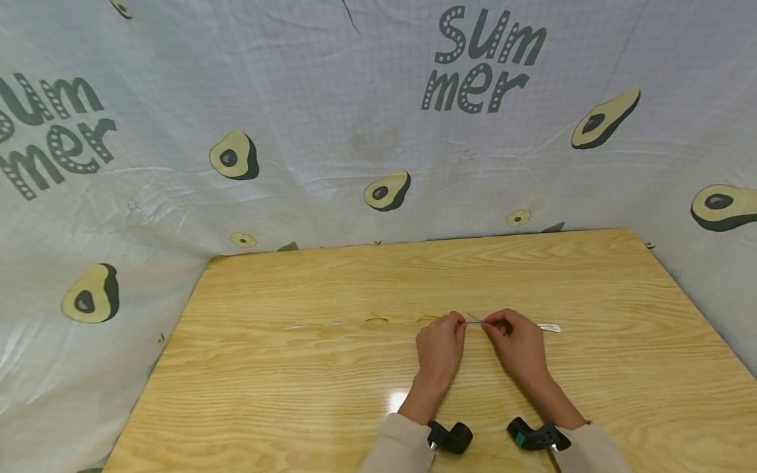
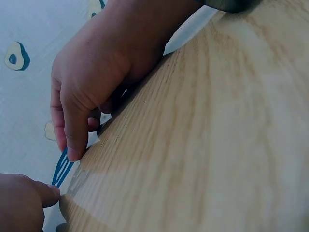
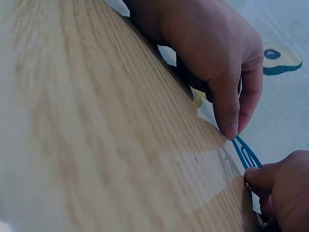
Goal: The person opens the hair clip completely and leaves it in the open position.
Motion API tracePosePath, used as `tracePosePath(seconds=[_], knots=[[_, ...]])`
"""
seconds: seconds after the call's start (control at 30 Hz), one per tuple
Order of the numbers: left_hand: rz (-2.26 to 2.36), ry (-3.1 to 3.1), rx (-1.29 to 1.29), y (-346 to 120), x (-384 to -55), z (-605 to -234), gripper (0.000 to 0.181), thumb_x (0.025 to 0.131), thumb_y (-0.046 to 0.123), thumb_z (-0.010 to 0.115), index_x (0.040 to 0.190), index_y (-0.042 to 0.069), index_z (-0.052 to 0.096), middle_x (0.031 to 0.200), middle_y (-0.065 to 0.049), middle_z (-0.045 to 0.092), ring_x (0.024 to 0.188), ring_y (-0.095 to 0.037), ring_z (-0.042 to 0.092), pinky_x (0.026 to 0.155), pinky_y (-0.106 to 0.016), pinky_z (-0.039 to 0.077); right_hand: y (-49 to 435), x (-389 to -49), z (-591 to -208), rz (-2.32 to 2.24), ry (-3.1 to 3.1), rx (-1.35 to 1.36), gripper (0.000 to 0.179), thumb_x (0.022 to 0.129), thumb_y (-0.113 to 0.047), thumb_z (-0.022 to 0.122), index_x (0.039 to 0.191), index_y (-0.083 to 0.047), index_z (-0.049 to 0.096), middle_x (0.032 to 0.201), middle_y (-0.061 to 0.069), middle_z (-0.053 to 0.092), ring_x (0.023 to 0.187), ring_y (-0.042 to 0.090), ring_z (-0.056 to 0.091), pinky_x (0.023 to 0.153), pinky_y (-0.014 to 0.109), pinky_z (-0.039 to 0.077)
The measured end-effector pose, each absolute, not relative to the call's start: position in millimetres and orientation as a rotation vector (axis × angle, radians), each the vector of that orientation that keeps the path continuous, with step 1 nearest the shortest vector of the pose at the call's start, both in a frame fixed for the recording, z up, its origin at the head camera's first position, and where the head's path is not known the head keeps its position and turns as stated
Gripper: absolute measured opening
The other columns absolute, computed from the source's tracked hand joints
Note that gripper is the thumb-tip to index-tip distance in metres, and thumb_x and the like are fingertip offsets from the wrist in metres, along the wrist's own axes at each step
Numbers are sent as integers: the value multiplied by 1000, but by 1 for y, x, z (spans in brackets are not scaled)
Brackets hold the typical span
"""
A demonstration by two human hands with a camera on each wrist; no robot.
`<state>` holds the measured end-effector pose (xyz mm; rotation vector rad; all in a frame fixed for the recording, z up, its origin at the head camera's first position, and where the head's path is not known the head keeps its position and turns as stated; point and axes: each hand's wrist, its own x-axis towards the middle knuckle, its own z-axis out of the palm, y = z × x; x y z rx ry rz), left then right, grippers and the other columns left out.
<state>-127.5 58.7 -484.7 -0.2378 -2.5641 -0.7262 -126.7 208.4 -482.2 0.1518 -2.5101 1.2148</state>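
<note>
Both hands pinch a small blue snap hair clip (image 1: 475, 321) between them, just above the table. The left hand (image 1: 440, 345) holds one tip of the clip with finger and thumb; the right hand (image 1: 520, 345) pinches the opposite end. In the left wrist view, the clip's slotted blue frame (image 2: 62, 168) shows between the two hands' fingertips. To the left of the left hand lie a yellow clip (image 1: 427, 317) and another yellow clip (image 1: 376, 317), both with splayed arms. Beyond the right hand lies a white clip-like piece (image 1: 550, 327), partly hidden by that hand.
Farther left on the wooden table (image 1: 266, 394) lie a whitish clip (image 1: 335, 322) and another whitish clip (image 1: 295, 325), roughly in line with the yellow ones. A printed cloth (image 1: 319, 118) with avocados hangs behind and along the sides of the table.
</note>
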Motion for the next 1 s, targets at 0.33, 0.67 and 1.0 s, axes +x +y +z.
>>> tracePosePath(seconds=[0.33, 0.67, 1.0], knots=[[-716, -2546, -208, 58, -129, -484, 9, 84, 21, 75, 77, 19, 70, 63, 8, 63, 47, -7, 54, 39, -18, 33, 208, -129, -482, 1207, -2544, 135, 7, 83, -7, 75, 87, -10, 70, 68, -3, 58, 58, 11, 50, 52, 24, 40], [-715, -2553, -191, 59, -130, -485, 8, 84, 21, 75, 78, 19, 69, 63, 8, 62, 47, -8, 54, 39, -19, 32, 209, -129, -481, 1206, -2539, 142, 7, 83, -7, 75, 89, -9, 72, 70, -3, 59, 58, 10, 50, 52, 24, 41], [-731, -2562, -204, 59, -131, -486, 6, 85, 20, 74, 80, 19, 70, 64, 8, 62, 47, -9, 54, 40, -19, 32, 209, -130, -483, 1222, -2538, 131, 7, 83, -6, 74, 90, -8, 72, 71, -1, 61, 59, 11, 51, 53, 23, 40]])
